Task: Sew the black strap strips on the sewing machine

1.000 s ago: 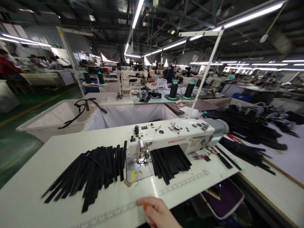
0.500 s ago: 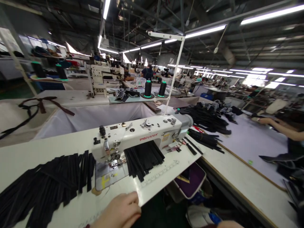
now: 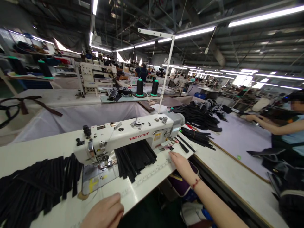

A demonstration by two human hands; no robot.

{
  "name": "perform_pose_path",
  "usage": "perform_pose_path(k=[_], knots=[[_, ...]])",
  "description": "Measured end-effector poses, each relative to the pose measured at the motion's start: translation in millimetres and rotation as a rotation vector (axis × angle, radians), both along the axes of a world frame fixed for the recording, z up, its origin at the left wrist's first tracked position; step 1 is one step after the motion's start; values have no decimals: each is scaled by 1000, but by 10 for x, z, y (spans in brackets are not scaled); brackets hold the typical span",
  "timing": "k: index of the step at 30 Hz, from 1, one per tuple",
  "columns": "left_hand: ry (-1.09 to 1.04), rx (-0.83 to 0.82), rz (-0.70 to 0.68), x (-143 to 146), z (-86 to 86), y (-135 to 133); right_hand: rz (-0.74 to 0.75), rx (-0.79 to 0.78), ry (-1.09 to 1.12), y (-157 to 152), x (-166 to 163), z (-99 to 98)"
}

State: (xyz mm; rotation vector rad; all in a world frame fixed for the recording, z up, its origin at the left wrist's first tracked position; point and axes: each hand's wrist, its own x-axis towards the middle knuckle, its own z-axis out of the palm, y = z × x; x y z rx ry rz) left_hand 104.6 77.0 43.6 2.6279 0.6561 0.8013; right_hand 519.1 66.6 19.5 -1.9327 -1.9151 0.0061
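My left hand (image 3: pixel 104 209) rests at the front edge of the white sewing table (image 3: pixel 133 193), its fingers curled together and nothing showing from them. My right hand (image 3: pixel 180 164) is stretched forward over the table's right side, fingers extended and holding nothing visible. Just beyond its fingertips lie small metal tools (image 3: pixel 169 148) and a black-handled tool (image 3: pixel 183 147). The white sewing machine (image 3: pixel 123 136) stands in the middle. Black strips (image 3: pixel 135 158) lie under its arm, and a larger pile of black strips (image 3: pixel 35 186) spreads left of its metal needle plate (image 3: pixel 99 175).
A bundle of black strips (image 3: pixel 197 138) and a heap of dark pieces (image 3: pixel 199 115) lie to the right. A co-worker's arm (image 3: pixel 263 123) reaches over the neighbouring table (image 3: pixel 239 136). Two black thread cones (image 3: pixel 140 87) stand behind the machine. A purple-lined bin (image 3: pixel 178 186) sits below the table edge.
My right hand has risen from the bottom edge to the small tools at the table's right. My left hand stays curled by the front edge. The view has swung slightly right.
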Motion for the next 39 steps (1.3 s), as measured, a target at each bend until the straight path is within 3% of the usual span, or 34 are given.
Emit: perform_pose_path(k=[3, 6, 10, 12, 16, 17, 21, 26, 30, 36, 39], knots=[[9, -20, 98, -24, 109, 41, 31, -10, -76, 540, -85, 39], [10, -18, 142, -72, 265, 71, 59, -42, -96, 666, -85, 88], [10, -27, 178, -106, 372, 93, 38, -54, -39, 403, -89, 164], [17, -37, 191, -98, 378, 95, 29, -61, 16, 169, -249, 215], [30, -48, 187, -49, 387, 83, 192, -141, 140, -278, -999, 381], [32, -48, 184, -35, 395, 78, 261, -228, 238, -341, -1221, 434], [31, -35, 179, -3, 428, 48, 345, -405, 395, -346, -1891, 633], [32, -5, 201, -8, 427, 21, 424, -387, 309, -213, -2125, 677], [20, 14, 234, -84, 398, 15, 384, -301, 229, -238, -1826, 447], [52, 27, 361, -403, 211, 125, -26, -26, 2, -29, -459, -9], [173, 90, 479, -613, 113, 259, -106, 71, -64, 253, 26, -126]])
